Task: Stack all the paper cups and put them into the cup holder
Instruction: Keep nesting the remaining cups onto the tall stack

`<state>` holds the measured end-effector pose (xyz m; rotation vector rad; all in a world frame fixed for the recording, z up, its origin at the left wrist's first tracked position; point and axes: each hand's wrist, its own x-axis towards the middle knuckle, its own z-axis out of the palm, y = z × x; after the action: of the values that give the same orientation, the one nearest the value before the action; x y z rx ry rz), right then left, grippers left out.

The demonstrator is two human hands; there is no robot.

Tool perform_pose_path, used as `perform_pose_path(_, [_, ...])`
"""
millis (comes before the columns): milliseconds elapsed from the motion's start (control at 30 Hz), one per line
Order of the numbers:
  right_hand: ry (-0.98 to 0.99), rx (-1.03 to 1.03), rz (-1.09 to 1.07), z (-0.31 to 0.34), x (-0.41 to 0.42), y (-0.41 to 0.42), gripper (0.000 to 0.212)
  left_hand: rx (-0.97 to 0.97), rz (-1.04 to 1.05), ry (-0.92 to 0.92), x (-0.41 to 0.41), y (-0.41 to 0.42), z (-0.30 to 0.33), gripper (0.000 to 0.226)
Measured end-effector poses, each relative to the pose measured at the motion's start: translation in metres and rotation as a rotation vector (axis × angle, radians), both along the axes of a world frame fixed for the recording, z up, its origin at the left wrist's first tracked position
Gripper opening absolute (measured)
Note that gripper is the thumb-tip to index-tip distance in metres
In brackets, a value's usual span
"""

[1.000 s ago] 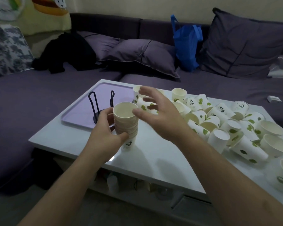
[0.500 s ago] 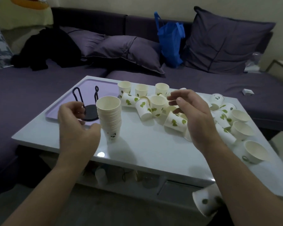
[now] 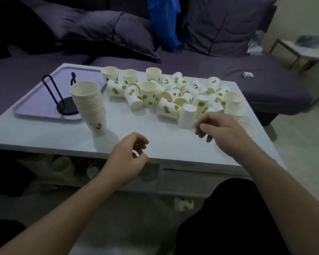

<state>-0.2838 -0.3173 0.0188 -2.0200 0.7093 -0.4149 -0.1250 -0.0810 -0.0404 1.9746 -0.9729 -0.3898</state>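
Cup stack (image 3: 89,105) beyond both empty grips

Bare forearms, no sleeves; dark trousers (image 3: 234,218) at lower right.

A white low table (image 3: 155,142) with a glossy top carries everything; at its far left lies a lilac tray (image 3: 35,105), and a black wire cup holder (image 3: 63,100) stands on the tray. Just beside the tray's near right corner a tall stack of nested cups (image 3: 90,105) stands upright on the tabletop; across the middle and right spreads a heap of loose paper cups (image 3: 173,96), some upright, some upside down, many on their sides, touching one another.
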Motion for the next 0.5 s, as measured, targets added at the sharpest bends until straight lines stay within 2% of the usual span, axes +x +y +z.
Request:
perform_pose_path(133, [0.358,-0.048,0.181,-0.014,0.021,0.023,0.017,0.144,-0.104,0.038,-0.01,-0.008,-0.033,0.024])
perform_pose_path(233, [0.713,-0.151,0.436,-0.04,0.041,0.052,0.019,0.298,-0.179,0.063,-0.018,-0.018,-0.064,0.017])
perform_pose_path(333, [1.068,-0.067,0.661,-0.1,0.048,0.079,0.02,0.5,-0.285,0.059,-0.029,-0.026,-0.11,0.007])
perform_pose_path(400, [1.248,-0.068,0.738,-0.146,0.042,0.087,0.021,0.61,-0.283,0.109,-0.035,-0.027,-0.148,0.01])
perform_pose_path(433, [1.31,-0.081,0.756,-0.167,0.036,0.088,0.022,0.648,-0.256,0.149,-0.036,-0.026,-0.167,0.015])
perform_pose_path(500, [1.384,-0.071,0.732,-0.199,0.023,0.088,0.037,0.701,-0.206,0.245,-0.039,-0.022,-0.197,0.02])
